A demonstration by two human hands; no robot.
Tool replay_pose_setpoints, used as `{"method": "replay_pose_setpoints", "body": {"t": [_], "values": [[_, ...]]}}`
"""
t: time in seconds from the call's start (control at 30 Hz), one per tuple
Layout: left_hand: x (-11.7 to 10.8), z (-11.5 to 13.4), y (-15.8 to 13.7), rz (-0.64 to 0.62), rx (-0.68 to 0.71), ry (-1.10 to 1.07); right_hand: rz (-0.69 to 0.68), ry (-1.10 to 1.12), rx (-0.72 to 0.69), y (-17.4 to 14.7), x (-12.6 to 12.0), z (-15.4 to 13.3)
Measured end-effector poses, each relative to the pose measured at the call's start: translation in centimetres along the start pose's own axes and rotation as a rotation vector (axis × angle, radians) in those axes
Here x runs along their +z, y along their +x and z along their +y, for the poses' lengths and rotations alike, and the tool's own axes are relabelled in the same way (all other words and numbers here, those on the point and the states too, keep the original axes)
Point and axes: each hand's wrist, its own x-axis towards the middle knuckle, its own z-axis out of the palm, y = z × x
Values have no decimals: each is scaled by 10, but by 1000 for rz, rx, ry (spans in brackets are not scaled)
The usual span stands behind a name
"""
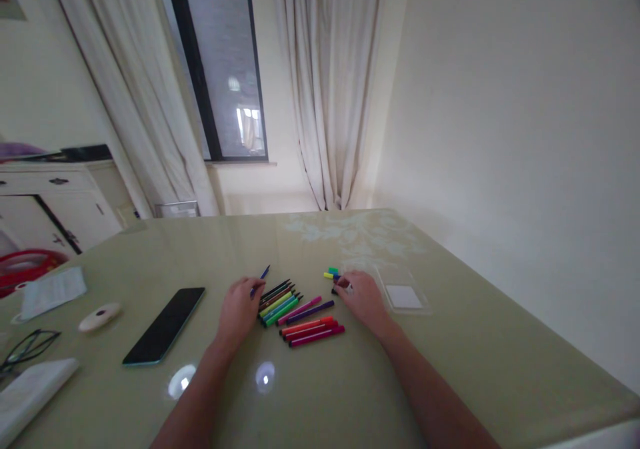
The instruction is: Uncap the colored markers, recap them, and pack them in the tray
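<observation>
My left hand is closed round a blue felt-tip marker, its bare dark tip pointing up and away. Just right of it lie uncapped markers in black, brown, yellow-green and green. Closer to the middle are a pink marker and a purple marker. Several red and orange markers lie nearest me. My right hand is bent over small marker caps, its fingertips pinched at a dark one. A yellow cap and a green cap lie beside those fingertips, which partly hide a blue one.
Right of my right hand lies a clear plastic case with a white insert. To the left are a phone, a white oval object, eyeglasses and a white box. A wall borders the table's right side.
</observation>
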Motion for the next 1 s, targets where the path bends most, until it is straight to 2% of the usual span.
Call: {"method": "replay_pose_setpoints", "body": {"t": [0.1,0.23,0.4,0.6,0.77,0.87,1.0], "values": [[0,-12,1,-34,-2,40,-16,-27,-27,-1,7,-3],[4,-11,0,-102,52,65,4,-29,-17,-2,13,-3],[5,-14,1,-146,17,111,-7,-38,-39,-2,13,1],[4,-15,1,-172,-16,32,49,116,-70,-1,18,-3],[3,3,1,-69,34,-206,106,333,-132,-1,20,-10],[1,21,-2,-136,104,-384,157,479,-189,-2,17,-14],[0,38,-7,-215,135,-477,200,585,-224,-4,11,-18]]}}
